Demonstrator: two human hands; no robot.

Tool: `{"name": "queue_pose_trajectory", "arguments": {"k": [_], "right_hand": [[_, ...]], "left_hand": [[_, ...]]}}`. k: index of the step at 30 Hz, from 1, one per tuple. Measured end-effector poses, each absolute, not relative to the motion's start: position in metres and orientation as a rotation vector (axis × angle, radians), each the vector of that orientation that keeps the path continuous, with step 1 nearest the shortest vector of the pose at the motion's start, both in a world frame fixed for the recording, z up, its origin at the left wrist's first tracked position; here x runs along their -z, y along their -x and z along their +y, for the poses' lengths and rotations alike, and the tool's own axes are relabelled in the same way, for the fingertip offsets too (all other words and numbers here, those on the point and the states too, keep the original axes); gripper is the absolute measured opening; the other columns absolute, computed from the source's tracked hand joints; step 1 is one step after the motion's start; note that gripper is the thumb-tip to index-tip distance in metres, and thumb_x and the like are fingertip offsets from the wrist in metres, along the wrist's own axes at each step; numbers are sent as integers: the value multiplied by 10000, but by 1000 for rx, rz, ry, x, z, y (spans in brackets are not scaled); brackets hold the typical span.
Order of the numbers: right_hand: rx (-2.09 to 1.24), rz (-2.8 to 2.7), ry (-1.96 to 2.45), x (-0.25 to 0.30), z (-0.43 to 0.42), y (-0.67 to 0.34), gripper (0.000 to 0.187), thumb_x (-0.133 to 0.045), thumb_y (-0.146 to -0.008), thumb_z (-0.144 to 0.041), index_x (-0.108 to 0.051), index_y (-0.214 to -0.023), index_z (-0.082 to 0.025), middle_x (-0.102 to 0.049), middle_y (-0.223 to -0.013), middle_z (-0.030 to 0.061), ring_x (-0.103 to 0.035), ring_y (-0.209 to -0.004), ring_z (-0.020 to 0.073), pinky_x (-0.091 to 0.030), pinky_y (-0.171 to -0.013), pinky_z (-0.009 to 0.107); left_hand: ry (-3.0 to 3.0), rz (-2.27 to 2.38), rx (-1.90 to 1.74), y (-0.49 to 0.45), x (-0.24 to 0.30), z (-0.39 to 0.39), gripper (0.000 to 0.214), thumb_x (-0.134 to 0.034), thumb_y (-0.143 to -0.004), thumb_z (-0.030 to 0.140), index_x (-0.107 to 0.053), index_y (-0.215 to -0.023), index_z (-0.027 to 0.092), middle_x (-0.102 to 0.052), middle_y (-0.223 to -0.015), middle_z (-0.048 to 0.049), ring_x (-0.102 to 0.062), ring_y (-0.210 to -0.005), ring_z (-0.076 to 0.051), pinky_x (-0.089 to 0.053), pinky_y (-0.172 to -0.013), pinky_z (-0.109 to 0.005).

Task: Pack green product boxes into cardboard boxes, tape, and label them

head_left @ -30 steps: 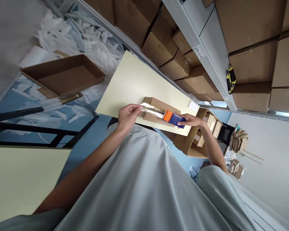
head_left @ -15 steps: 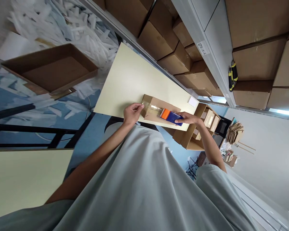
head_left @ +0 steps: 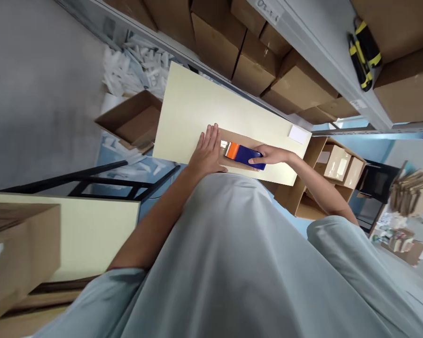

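A long cardboard box (head_left: 245,135) lies on the cream tabletop (head_left: 190,103) close to my body. My left hand (head_left: 207,152) presses against the box's left end, fingers stretched out and holding nothing. Wrapped round a tape dispenser (head_left: 246,156) with a blue body and an orange front is my right hand (head_left: 268,156). The dispenser rests along the top of the box, its toothed orange end pointing left. A short piece of shiny clear tape (head_left: 223,144) shows between that end and my left hand.
Shelves with several cardboard boxes (head_left: 257,68) run along the far side. Two yellow-and-black cutters (head_left: 364,54) lie on the upper shelf. An open carton (head_left: 317,176) holding smaller boxes stands right of the table. An empty cardboard tray (head_left: 137,117) sits left, by white scraps.
My left hand has gone from pinching the tape end to lying flat on the box's end. My right hand still holds the tape dispenser. The view has turned.
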State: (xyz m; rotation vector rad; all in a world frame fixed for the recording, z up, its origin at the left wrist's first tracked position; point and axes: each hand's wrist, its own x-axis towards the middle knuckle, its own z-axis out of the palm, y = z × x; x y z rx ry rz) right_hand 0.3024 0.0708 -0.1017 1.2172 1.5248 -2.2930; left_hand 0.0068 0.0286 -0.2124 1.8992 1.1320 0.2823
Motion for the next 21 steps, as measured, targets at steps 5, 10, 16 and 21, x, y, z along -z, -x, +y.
{"name": "queue_pose_trajectory", "arguments": {"k": [5, 10, 16, 21], "right_hand": [[2421, 1527, -1034, 129, 71, -308, 452, -887, -984, -609, -757, -928, -180, -815, -791, 25, -739, -686, 172, -663, -704, 296], [2427, 1630, -1044, 151, 66, -307, 399, -881, -1014, -561, -767, -986, -180, -818, -805, 11, -757, -738, 168, -663, -739, 274], [2307, 1673, -1273, 131, 39, -403, 431, -982, -904, -555, -779, -908, -175, -812, -808, 6, -782, -785, 186, -624, -748, 279], [2087, 1739, -1483, 96, 1, -517, 474, -957, -892, -637, -787, -834, -199, -832, -826, 28, -783, -805, 199, -618, -759, 315]], "left_hand": [[-1943, 1282, -167, -22, 218, 31, 1481, -862, -814, 818, -172, -1861, 30, -66, -1933, -323, 61, -1809, -533, 16, -1449, -717], [-1882, 1333, -55, -26, 205, 31, 1564, -742, -772, 1018, -243, -1824, -27, -64, -1925, -339, 67, -1802, -543, 33, -1452, -693], [-1825, 1361, -42, -37, 188, 28, 1661, -656, -754, 1103, -188, -1776, -120, 29, -1932, -321, 141, -1797, -514, 91, -1466, -612], [-1783, 1364, -111, -41, 190, 27, 1711, -703, -675, 1128, -200, -1785, -73, 17, -1952, -278, 147, -1802, -507, 109, -1471, -595]]}}
